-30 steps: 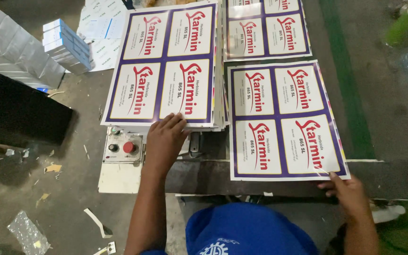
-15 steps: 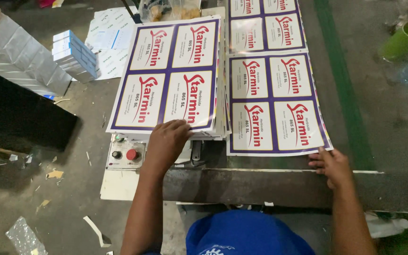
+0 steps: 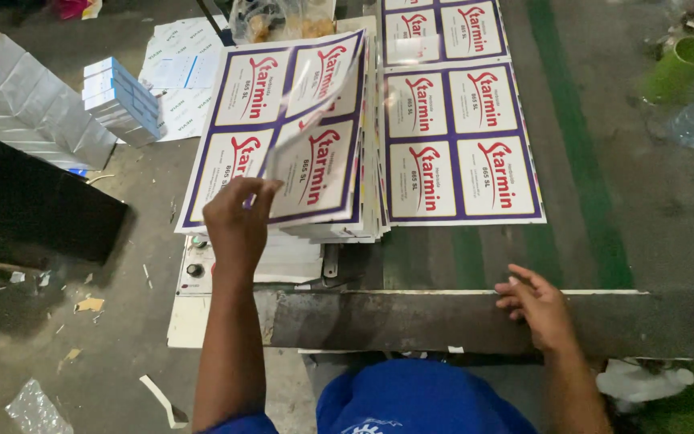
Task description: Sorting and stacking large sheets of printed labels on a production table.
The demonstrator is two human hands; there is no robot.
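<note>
My left hand (image 3: 236, 221) pinches the near edge of the top printed sheet (image 3: 311, 137), a glossy white sheet with purple-bordered labels and red lettering, and lifts it so it curls up off the thick stack of sheets (image 3: 339, 229). My right hand (image 3: 536, 305) rests with fingers apart on the dark metal bar (image 3: 411, 320) at the machine's front, holding nothing. A flat printed sheet (image 3: 459, 145) lies on the machine bed just beyond my right hand, with another sheet (image 3: 443, 32) farther up.
A control box with a black knob (image 3: 194, 270) sits under the stack's near corner. On the floor at left are a small stack of blue-white cartons (image 3: 120, 100), a grey wrapped block (image 3: 34, 108) and a dark board (image 3: 26, 209). A green cup (image 3: 680, 68) stands at far right.
My left hand has taken hold of the top sheet's edge and raised it off the stack. The right-hand sheet has slid away up the bed, and my right hand let it go.
</note>
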